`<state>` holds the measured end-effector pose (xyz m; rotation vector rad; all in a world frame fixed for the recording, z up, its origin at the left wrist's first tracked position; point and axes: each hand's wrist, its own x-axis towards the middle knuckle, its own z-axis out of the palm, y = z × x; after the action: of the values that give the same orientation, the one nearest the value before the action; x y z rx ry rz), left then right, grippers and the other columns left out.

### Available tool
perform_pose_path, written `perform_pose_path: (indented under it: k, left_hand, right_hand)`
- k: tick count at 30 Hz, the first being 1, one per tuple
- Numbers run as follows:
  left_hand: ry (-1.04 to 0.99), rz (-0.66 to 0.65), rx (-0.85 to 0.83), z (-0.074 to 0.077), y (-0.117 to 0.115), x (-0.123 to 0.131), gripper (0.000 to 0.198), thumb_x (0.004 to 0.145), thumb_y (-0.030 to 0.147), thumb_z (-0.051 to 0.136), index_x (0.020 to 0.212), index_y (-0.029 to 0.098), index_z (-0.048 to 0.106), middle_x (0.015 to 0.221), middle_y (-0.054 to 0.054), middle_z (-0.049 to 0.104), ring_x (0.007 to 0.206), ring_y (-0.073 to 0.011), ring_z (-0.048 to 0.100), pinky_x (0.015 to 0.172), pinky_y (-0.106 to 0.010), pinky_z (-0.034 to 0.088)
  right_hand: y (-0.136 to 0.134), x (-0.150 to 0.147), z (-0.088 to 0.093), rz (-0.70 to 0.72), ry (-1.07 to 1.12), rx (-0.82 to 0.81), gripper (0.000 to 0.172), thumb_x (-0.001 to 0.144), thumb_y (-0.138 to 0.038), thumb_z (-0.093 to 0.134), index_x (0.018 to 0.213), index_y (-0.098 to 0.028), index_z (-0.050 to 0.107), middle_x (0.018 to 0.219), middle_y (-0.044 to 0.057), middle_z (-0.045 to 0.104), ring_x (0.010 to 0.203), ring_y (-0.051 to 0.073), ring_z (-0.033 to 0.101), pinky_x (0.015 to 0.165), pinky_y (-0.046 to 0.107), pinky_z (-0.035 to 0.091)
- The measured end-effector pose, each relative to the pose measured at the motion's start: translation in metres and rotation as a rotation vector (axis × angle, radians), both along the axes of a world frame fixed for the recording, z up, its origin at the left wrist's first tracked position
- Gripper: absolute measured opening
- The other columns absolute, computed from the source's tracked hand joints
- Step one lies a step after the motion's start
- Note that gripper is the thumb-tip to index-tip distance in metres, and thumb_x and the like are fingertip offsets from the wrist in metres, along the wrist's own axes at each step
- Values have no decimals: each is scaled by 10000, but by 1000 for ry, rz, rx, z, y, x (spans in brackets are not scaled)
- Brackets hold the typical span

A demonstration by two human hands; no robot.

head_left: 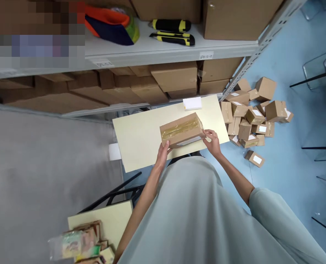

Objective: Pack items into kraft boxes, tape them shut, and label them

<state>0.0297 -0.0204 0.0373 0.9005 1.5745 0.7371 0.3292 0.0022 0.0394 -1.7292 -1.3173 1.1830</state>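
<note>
A long brown cardboard box (182, 129) is over the near part of a pale yellow table (137, 137). Shiny tape runs along its top, and a white label (189, 140) shows on the side toward me. My left hand (163, 153) grips the box at its near left corner, thumb up on the edge. At the right end, my right hand (212, 142) has its fingers closed on the box's near corner. Beyond the box lies a small white stack of labels or paper (192, 103) near the table's far edge.
Metal shelving (163, 51) ahead holds cardboard boxes, utility knives (171, 25) and an orange and blue item (110, 24). Many taped boxes (245, 113) are heaped on the blue floor at right. A second table (116, 212) at lower left bears packaged goods (83, 242).
</note>
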Motion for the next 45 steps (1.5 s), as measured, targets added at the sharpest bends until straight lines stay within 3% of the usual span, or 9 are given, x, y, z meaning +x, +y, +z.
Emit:
perform_pose_path:
  k: [4, 10, 15, 20, 25, 29, 34, 41, 45]
  left_hand:
    - [-80, -30, -5, 4, 4, -10, 738, 970, 814, 630, 1465, 268, 668, 1601, -154, 656, 1531, -372, 599, 1222, -548, 588]
    - [29, -233, 53, -10, -7, 5, 721, 873, 859, 712, 1218, 228, 755, 1339, -185, 743, 1336, -422, 708, 1124, -587, 630]
    - [-101, -398, 87, -17, -32, 52, 708, 906, 798, 721, 1326, 229, 682, 1418, -183, 737, 1340, -368, 728, 1146, -547, 617]
    - [-265, -591, 58, -14, -50, 115, 588, 944, 634, 746, 1347, 235, 591, 1430, -177, 745, 1360, -343, 733, 1182, -557, 598]
    - [-273, -690, 75, -10, -60, 161, 503, 945, 517, 744, 1343, 244, 606, 1462, -160, 743, 1356, -341, 736, 1192, -567, 593]
    - [-181, -680, 111, -10, -57, 184, 474, 954, 439, 714, 1379, 253, 615, 1493, -136, 729, 1365, -314, 726, 1195, -529, 597]
    - [-114, -733, 136, -19, -32, 238, 470, 971, 459, 704, 1384, 247, 626, 1485, -136, 725, 1359, -313, 723, 1168, -525, 611]
    - [0, -864, 210, -46, 21, 404, 524, 917, 550, 784, 1319, 220, 720, 1287, -158, 740, 1225, -352, 747, 964, -488, 683]
    - [140, -989, 236, -55, 51, 504, 345, 947, 457, 776, 1183, 204, 780, 1162, -143, 709, 1135, -348, 763, 1036, -501, 643]
  right_hand:
    - [-35, -4, 9, -116, 30, -9, 541, 886, -496, 834, 1408, -354, 812, 1345, 101, 675, 1332, 328, 618, 1237, 546, 530]
    - [-97, 0, 27, -283, 167, -122, 835, 762, -668, 913, 1489, -290, 750, 1587, 146, 577, 1159, 289, 734, 1055, 480, 647]
    - [-160, 27, 43, -546, 129, -123, 756, 867, -819, 739, 1307, -211, 829, 1511, 177, 682, 1206, 331, 751, 1111, 543, 626]
    - [-232, 57, 65, -775, 148, -144, 699, 838, -818, 790, 1233, -245, 850, 1510, 143, 730, 1280, 352, 746, 1093, 563, 642]
    - [-278, 84, 68, -812, 171, -256, 728, 781, -848, 824, 1189, -246, 851, 1368, 127, 794, 1112, 298, 799, 1026, 499, 663]
    - [-278, 107, 52, -707, 210, -344, 818, 752, -927, 783, 1146, -212, 841, 1086, 101, 814, 834, 238, 805, 889, 427, 673]
    - [-252, 157, 28, -784, 291, -257, 836, 778, -950, 743, 1216, -242, 817, 1198, 114, 828, 903, 266, 830, 919, 446, 672]
    - [-217, 303, -5, -967, 304, -243, 902, 752, -971, 725, 1228, -209, 808, 1125, 144, 848, 930, 299, 847, 943, 487, 670]
    - [-198, 389, -17, -1036, 286, -274, 880, 772, -953, 724, 1193, -184, 803, 1091, 162, 851, 911, 292, 851, 911, 467, 679]
